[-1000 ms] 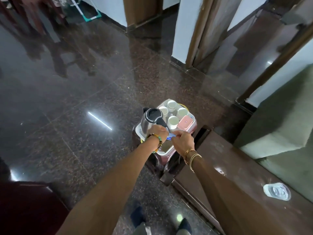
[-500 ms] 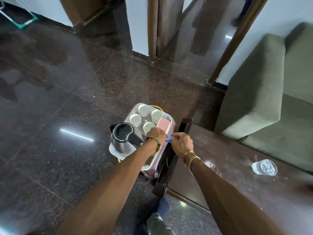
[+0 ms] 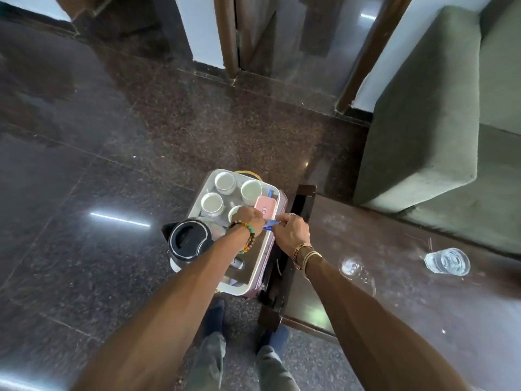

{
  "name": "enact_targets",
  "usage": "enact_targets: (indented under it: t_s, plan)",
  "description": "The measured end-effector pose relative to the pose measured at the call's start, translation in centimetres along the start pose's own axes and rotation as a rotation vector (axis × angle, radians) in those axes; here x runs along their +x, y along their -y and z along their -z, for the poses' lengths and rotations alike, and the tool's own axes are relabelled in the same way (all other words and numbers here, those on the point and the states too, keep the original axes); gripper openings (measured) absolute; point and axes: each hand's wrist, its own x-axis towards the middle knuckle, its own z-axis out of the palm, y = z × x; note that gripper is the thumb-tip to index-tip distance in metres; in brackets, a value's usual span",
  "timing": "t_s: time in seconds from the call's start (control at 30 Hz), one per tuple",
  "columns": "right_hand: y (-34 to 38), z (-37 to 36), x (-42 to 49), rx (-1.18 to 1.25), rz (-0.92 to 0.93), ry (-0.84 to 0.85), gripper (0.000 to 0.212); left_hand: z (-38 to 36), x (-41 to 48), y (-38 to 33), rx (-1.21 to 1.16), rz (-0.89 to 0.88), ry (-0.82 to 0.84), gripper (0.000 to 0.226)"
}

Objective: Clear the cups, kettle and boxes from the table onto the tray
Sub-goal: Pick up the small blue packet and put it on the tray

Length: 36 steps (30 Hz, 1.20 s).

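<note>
— What changes for us?
— Little. Our left grip [image 3: 249, 218] and right grip [image 3: 291, 232] still pinch the blue box [image 3: 269, 224] over the tray [image 3: 242, 289], at its right edge.
— So we only drop it beside the kettle [image 3: 190, 239] and cups [image 3: 224, 182].

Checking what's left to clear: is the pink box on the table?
No, the pink box lies in the tray, next to the cups.

- The setting was a sitting room in a home or guest lodging.
- A green upholstered sofa [image 3: 423, 122] stood at 2 o'clock, just beside a low dark wooden table [image 3: 408, 292] at 4 o'clock.
- A polished dark stone floor [image 3: 112, 142] spread from 9 to 12 o'clock.
- Wooden door frames [image 3: 227, 38] and white walls [image 3: 205, 29] rose at 12 o'clock.
</note>
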Motion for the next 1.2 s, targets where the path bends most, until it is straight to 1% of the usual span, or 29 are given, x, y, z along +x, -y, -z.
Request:
enact_targets:
  t_s: [0.1, 0.2, 0.37, 0.5, 0.57, 0.63, 0.73, 1.0, 1.2]
  plan:
    - [0.0, -0.9, 1.0, 0.037, -0.042, -0.029, 0.039, 0.0, 1.5, 0.0, 0.008, -0.012, -0.020, 0.029]
    - [-0.3, -2.2, 2.2, 0.055, -0.097, -0.046, 0.037, 0.1, 3.2, 0.2, 0.044, -0.037, 0.020, 0.030]
    - [0.4, -3.6, 4.5, 0.105, -0.161, -0.078, 0.039, 0.4, 6.0, 0.7, 0.074, -0.037, 0.033, 0.029]
    - [1.0, -4.5, 6.4, 0.134, -0.195, -0.097, 0.040, 0.9, 8.2, 0.5, 0.033, -0.040, 0.040, 0.025]
    - [1.2, -4.7, 7.2, 0.146, -0.209, -0.106, 0.040, 1.2, 9.2, 0.2, -0.035, -0.011, 0.051, 0.025]
    - [1.4, -4.9, 7.7, 0.134, -0.215, -0.111, 0.040, 1.1, 9.8, 0.3, -0.048, -0.004, 0.064, 0.026]
    - [1.5, -5.1, 8.0, 0.116, -0.223, -0.104, 0.040, 0.9, 10.3, 0.6, 0.015, -0.034, 0.059, 0.023]
    - [1.3, -5.3, 8.1, 0.086, -0.233, -0.105, 0.043, 1.0, 10.8, 0.8, -0.003, -0.002, 0.083, 0.025]
    - [2.0, -3.6, 6.7, 0.092, -0.218, -0.113, 0.046, 2.4, 9.4, 0.7, -0.005, 0.012, 0.103, 0.025]
